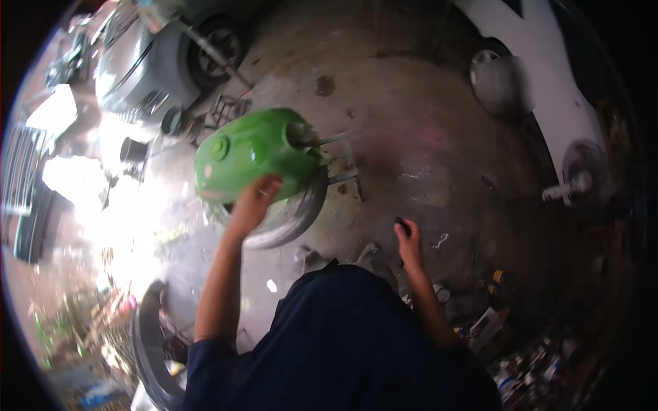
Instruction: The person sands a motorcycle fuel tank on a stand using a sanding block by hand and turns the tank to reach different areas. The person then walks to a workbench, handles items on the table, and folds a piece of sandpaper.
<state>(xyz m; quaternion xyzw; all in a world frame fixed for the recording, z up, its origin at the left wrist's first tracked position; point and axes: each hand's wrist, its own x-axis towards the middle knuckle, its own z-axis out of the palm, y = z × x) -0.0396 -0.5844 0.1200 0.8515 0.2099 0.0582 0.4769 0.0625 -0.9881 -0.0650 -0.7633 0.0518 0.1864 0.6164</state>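
Note:
A glossy green motorcycle fuel tank with a round cap lies on its support left of the middle, a pinkish patch on its left end. Against its near side rests my left hand, fingers laid on the painted surface; the fingertips are slightly blurred. Under the tank shows a grey tyre-like ring, with part of a metal stand sticking out to the right. My right hand is held apart from the tank, closed round a small black object whose kind I cannot make out.
A silver car stands far left, a white car body far right. Buckets stand left of the tank. A curved grey bumper-like panel lies near left, and scattered litter covers the near right floor.

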